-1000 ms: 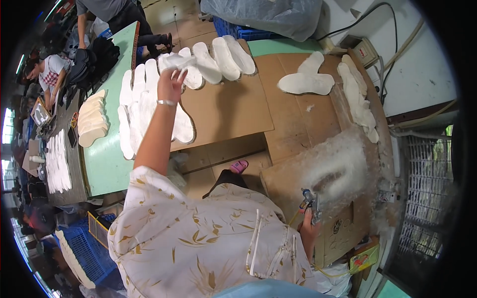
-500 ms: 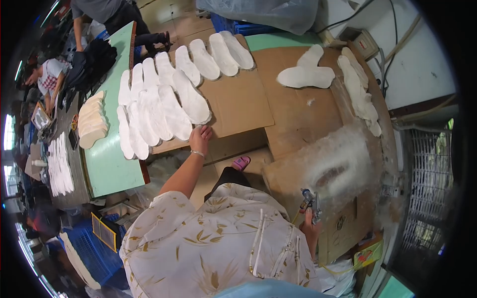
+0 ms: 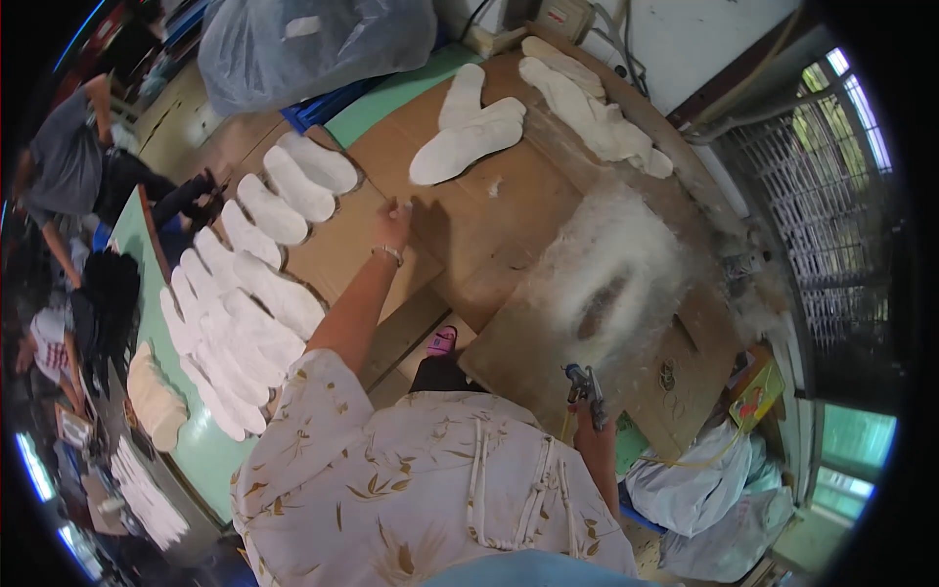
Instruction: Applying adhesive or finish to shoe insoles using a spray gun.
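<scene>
My left hand [image 3: 392, 227], with a bracelet at its wrist, reaches forward over the brown cardboard [image 3: 367, 210]. Its fingers are loosely bent and slightly apart, and nothing shows in them. Left of it lie several white insoles [image 3: 249, 230], side by side and partly overlapping. Beyond it, two more white insoles [image 3: 468, 147] lie one across the other, apart from my fingers. At the lower right my right hand [image 3: 597, 430] is wrapped round a metal spray gun [image 3: 585, 383]. In front of the gun, white fuzzy residue [image 3: 636, 264] coats the cardboard around a bare, sole-shaped patch.
A stack of white insoles [image 3: 597, 112] lies along the far right edge. Cream insoles [image 3: 155, 396] sit on the green table [image 3: 210, 470] at left. A yellow hose trails from the gun near white bags [image 3: 694, 479]. Two people are at the far left; a grey plastic bag [image 3: 318, 49] stands behind.
The view has swung right. My left hand has left the near end of the insole row and moved toward the two crossed insoles. My right hand still grips the spray gun.
</scene>
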The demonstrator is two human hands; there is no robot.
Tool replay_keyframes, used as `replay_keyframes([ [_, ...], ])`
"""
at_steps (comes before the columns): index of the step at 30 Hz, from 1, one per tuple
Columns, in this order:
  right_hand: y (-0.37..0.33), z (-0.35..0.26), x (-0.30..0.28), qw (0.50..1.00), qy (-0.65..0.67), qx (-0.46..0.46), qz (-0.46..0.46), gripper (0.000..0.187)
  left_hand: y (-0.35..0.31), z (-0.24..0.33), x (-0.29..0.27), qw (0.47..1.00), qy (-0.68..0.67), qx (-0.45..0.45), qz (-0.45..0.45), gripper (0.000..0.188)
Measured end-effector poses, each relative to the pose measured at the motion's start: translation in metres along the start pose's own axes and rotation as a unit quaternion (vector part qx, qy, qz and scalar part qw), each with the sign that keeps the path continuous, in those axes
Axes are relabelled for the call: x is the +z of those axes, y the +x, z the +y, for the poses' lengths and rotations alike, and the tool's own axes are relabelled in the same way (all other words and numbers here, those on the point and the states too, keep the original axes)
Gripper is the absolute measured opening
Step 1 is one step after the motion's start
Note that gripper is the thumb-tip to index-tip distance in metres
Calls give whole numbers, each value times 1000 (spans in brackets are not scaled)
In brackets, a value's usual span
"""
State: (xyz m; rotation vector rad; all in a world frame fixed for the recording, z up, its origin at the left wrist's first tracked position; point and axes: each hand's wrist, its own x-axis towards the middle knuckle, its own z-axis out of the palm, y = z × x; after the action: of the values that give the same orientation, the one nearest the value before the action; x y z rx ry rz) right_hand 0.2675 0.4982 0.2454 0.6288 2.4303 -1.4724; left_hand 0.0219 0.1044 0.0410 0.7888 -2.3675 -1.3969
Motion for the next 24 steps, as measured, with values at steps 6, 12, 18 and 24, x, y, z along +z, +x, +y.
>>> replay_keyframes([
  [6,-1,11,5,997,42,65,23,20,103,15,43,986,11,-101,-129,36],
  [12,-6,13,9,995,28,87,44,22,59,74,27,997,24,33,-67,20],
  [18,-8,16,10,994,56,53,77,22,27,153,39,861,-401,-134,-283,11],
  [24,-21,22,-1,993,33,64,94,21,-3,283,84,776,-501,-96,-371,4],
])
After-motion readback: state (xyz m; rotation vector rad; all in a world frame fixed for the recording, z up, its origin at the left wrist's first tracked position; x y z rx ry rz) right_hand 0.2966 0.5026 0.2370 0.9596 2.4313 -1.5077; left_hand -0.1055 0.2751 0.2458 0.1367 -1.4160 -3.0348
